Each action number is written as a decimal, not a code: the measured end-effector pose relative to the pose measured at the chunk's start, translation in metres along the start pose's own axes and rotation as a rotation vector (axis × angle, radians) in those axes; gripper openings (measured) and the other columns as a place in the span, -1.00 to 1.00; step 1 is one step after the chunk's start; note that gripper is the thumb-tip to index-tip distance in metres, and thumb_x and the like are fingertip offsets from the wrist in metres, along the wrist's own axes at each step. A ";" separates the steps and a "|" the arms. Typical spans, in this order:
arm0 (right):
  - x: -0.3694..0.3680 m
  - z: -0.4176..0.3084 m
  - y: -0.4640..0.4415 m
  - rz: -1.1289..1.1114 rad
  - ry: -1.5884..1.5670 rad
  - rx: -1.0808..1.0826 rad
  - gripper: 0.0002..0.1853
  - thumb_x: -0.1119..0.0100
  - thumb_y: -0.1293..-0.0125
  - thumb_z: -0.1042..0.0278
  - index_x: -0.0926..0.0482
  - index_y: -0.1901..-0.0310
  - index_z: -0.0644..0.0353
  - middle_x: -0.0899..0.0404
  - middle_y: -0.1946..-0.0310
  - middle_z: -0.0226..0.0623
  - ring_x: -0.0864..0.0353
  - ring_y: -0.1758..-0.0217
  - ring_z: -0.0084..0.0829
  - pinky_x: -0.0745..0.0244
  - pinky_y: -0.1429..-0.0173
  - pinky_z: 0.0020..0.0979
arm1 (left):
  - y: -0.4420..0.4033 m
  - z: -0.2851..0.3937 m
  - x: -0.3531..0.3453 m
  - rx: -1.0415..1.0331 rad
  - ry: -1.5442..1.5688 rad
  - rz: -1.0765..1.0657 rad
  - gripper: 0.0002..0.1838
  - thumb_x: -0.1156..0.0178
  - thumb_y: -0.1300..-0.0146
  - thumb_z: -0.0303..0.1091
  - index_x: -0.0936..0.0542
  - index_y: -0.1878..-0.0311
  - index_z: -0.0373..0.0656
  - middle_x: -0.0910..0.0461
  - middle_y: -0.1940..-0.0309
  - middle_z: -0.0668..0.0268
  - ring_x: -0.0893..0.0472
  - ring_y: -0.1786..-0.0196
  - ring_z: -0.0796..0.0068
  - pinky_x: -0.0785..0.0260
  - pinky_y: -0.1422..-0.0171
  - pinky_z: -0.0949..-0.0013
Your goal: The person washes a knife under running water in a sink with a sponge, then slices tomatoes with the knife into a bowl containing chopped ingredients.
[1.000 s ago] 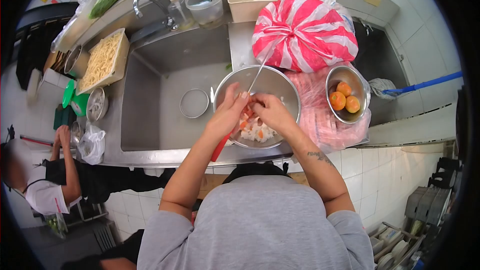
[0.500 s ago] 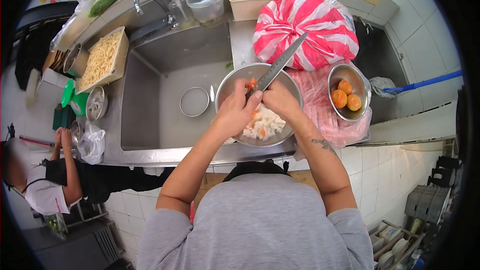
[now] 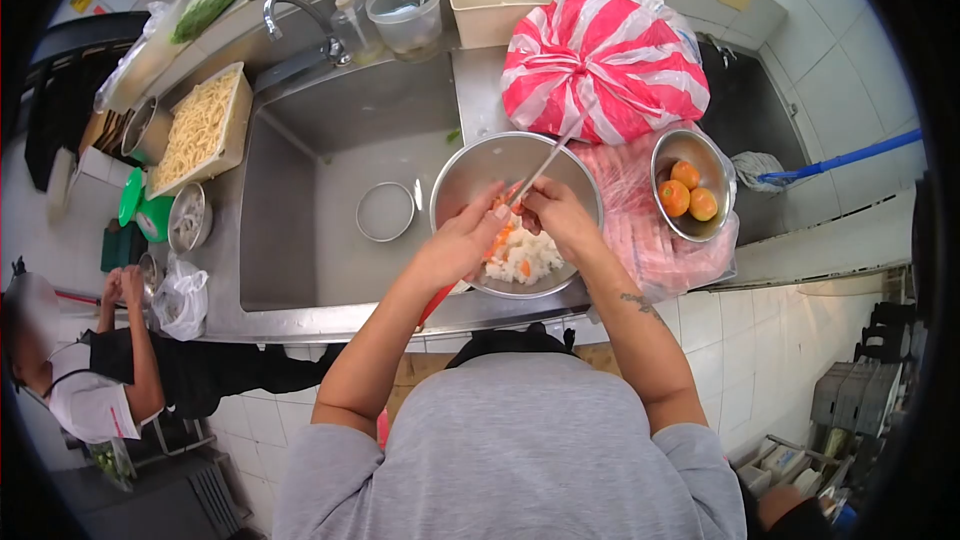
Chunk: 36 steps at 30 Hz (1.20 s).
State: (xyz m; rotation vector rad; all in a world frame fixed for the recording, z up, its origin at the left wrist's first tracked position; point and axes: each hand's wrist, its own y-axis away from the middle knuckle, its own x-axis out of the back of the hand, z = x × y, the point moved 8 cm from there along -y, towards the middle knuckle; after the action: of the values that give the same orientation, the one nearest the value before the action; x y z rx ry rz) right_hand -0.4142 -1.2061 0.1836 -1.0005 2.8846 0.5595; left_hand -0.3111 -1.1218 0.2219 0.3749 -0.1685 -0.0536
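A long knife (image 3: 545, 164) slants across a steel mixing bowl (image 3: 466, 168), its tip pointing up and away to the right. My left hand (image 3: 465, 238) is closed around the knife, and part of its red handle shows beneath my left wrist. Close against the blade, my right hand (image 3: 560, 215) has its fingers bent in a pinch over the bowl. A reddish-orange piece of tomato (image 3: 515, 192) shows between the hands, partly hidden by fingers. Chopped white food (image 3: 527, 256) with orange bits fills the bowl's near side.
Several whole tomatoes sit in a smaller steel bowl (image 3: 661, 150) at right. Behind stands a red-striped plastic bag (image 3: 600, 65), beside wrapped pink packages (image 3: 650, 260). The sink (image 3: 340, 260) is left, with a noodle tray (image 3: 232, 140) beyond it. A co-worker (image 3: 90, 370) stands far left.
The knife blade has turned from showing its flat side to nearly edge-on and sits lower. Its red handle has come into sight. My right fingers have shifted slightly down and apart from the blade.
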 end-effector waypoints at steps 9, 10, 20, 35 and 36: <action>-0.021 -0.007 0.011 -0.045 -0.384 0.011 -0.71 0.01 -0.35 0.46 -0.50 -0.06 0.34 -0.58 0.25 -0.30 -0.53 0.34 -0.50 -0.43 0.20 -0.52 | 0.001 0.004 -0.001 -0.053 -0.030 0.117 -0.47 0.13 -0.42 0.00 -0.16 -0.33 -0.09 -0.55 0.09 0.06 -0.42 0.65 0.51 -0.28 0.57 0.41; -0.016 -0.005 0.008 -0.047 -0.250 0.071 -0.71 0.01 -0.34 0.46 -0.50 -0.05 0.36 -0.58 0.25 -0.30 -0.53 0.33 -0.50 -0.43 0.20 -0.51 | 0.003 0.007 0.000 -0.046 -0.017 0.111 -0.47 0.12 -0.42 -0.01 -0.17 -0.32 -0.11 -0.55 0.09 0.05 -0.47 0.59 0.47 -0.33 0.51 0.36; -0.014 -0.021 -0.002 -0.051 0.241 0.042 -0.77 -0.01 -0.26 0.50 -0.58 0.13 0.42 -0.59 0.39 -0.27 -0.47 0.41 -0.55 -0.40 0.29 -0.50 | -0.007 0.032 0.011 -0.240 -0.477 0.272 -0.47 0.07 -0.39 -0.05 -0.21 -0.25 -0.25 -0.47 -0.05 -0.10 -0.49 -0.09 -0.10 -0.30 -0.16 0.08; -0.015 -0.067 0.006 -0.161 0.160 0.187 -0.76 0.02 -0.22 0.54 -0.57 0.10 0.31 -0.48 0.46 -0.40 -0.39 0.42 -0.62 -0.27 0.35 -0.56 | 0.015 0.058 0.012 -0.176 -0.245 0.136 -0.49 0.07 -0.41 -0.07 -0.15 -0.29 -0.12 -0.53 0.10 -0.06 -0.56 0.03 0.04 -0.34 -0.08 0.16; -0.016 -0.067 0.007 -0.193 0.130 0.170 -0.76 0.02 -0.22 0.55 -0.57 0.10 0.30 -0.48 0.47 -0.41 -0.38 0.42 -0.64 -0.25 0.36 -0.58 | 0.013 0.057 0.013 -0.184 -0.206 0.108 -0.50 0.07 -0.41 -0.06 -0.16 -0.28 -0.12 -0.53 0.10 -0.06 -0.57 0.03 0.04 -0.34 -0.09 0.16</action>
State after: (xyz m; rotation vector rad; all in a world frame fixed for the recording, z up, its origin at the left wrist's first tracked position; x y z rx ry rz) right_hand -0.4005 -1.2152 0.2505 -1.3110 2.8377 0.2415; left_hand -0.3075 -1.1313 0.2807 0.1760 -0.3845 -0.0010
